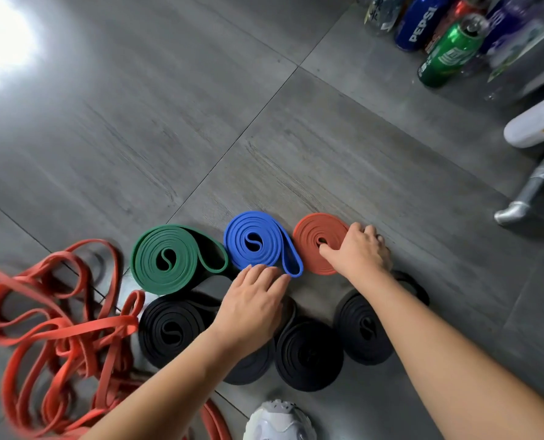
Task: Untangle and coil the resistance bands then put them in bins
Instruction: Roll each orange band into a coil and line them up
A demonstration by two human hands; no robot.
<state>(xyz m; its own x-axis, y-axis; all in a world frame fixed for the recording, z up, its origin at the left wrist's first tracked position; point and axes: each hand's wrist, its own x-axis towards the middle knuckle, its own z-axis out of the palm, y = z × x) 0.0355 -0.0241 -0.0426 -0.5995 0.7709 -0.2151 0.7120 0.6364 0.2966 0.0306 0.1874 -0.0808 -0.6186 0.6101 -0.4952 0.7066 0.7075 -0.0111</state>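
R hand (358, 252) flat on orange coil (318, 241), L hand (253, 301) beside blue coil (253, 241).

A grey tiled floor (169, 106) carries three flat coiled bands in a row: a green coil (166, 260), a blue coil (254, 241) and an orange-red coil (319, 241). Nearer the camera lie black coils (169, 331) (partly hidden), with a loose tangle of orange-red bands (58, 328) at left. Drink cans (448, 49) rest at the far right.
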